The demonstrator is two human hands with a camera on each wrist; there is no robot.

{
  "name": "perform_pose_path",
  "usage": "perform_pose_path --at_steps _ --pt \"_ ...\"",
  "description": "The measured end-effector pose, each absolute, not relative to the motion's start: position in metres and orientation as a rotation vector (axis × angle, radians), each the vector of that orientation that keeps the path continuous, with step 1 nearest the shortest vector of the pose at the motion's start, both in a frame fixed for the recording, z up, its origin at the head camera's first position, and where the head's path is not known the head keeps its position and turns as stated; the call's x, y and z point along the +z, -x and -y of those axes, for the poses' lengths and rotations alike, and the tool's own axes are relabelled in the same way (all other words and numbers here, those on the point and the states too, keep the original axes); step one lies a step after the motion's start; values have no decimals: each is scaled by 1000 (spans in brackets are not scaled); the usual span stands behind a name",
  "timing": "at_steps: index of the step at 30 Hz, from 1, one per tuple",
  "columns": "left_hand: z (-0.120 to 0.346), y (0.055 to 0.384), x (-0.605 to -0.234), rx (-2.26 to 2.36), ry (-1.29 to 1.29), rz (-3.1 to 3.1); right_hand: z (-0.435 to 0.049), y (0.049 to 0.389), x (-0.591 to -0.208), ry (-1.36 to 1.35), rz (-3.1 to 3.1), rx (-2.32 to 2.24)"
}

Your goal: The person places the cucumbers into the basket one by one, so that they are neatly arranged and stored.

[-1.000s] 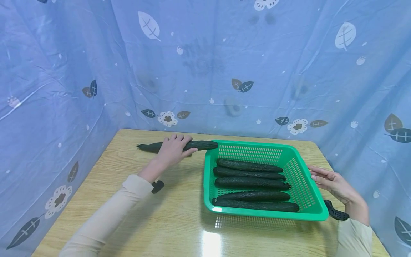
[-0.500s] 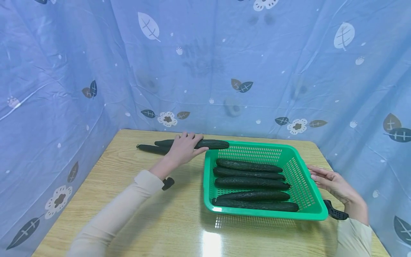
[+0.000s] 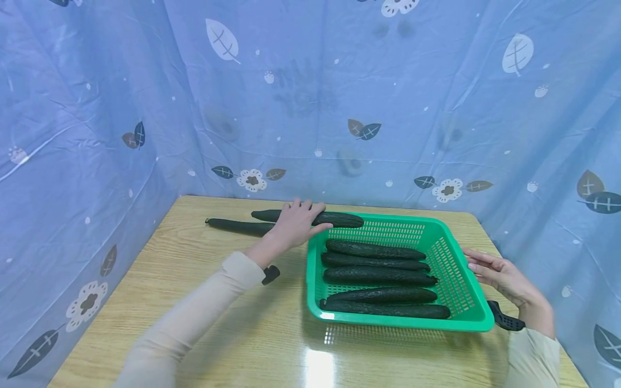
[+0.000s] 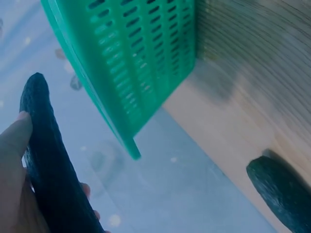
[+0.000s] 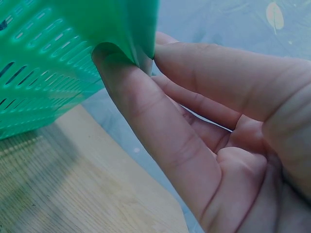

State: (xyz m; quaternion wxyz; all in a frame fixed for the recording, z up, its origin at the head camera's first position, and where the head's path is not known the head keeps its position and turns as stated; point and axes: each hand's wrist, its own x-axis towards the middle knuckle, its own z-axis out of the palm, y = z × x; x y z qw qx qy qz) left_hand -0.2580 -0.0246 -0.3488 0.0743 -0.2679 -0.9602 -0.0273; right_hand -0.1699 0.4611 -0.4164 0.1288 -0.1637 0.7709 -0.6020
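Observation:
In the head view my left hand (image 3: 293, 226) grips a dark green cucumber (image 3: 342, 219) from above. Its right end reaches over the back left corner of the green plastic basket (image 3: 388, 322). The left wrist view has the thumb along one side of this cucumber (image 4: 56, 165) and fingertips showing on the other. Another cucumber (image 3: 235, 226) lies on the table, partly hidden by my left hand. Inside the basket several cucumbers (image 3: 378, 276) lie side by side. At the basket's right side, my right hand (image 3: 506, 281) pinches the rim (image 5: 141, 43) between thumb and finger.
A wooden table (image 3: 204, 302) carries the basket, with bare wood at its left and front. Blue patterned cloth (image 3: 310, 108) hangs behind the table and along both sides.
My left hand has moved right with its cucumber, from beside the other cucumber to over the basket's back left corner. The right hand stays at the rim.

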Motion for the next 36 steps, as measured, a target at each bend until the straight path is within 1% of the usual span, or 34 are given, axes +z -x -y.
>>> perform_pose_path --at_steps 9,21,36 --pt "-1 257 -341 -27 772 2972 -459 170 -416 480 -2211 -1787" --pt "-36 251 -340 42 791 3064 -458 170 -415 481 -2227 -1772" --pt "-71 252 -337 79 835 3078 -458 168 -416 459 -2291 -1709"
